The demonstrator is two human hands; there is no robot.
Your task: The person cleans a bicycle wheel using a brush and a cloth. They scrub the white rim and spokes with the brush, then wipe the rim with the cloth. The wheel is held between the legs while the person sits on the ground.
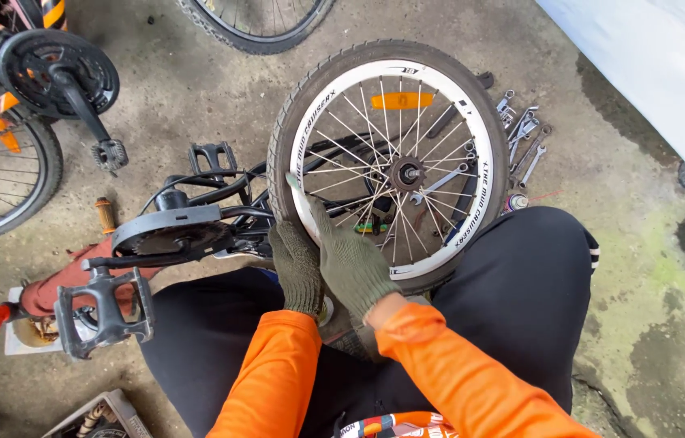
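Concrete floor; both gloved hands, left hand (297, 268) and right hand (351, 264), grip the near-flat wheel (389, 162); axle pointing up.

There is one camera, and it sits on the person's head. It looks almost straight down at the person's own lap and arms. The small bike wheel (389, 166) is close, right in the middle of the view. The concrete floor (196, 89) fills the rest. Parts of other bikes (2, 122) show at the top and left edges, so the view is wide.
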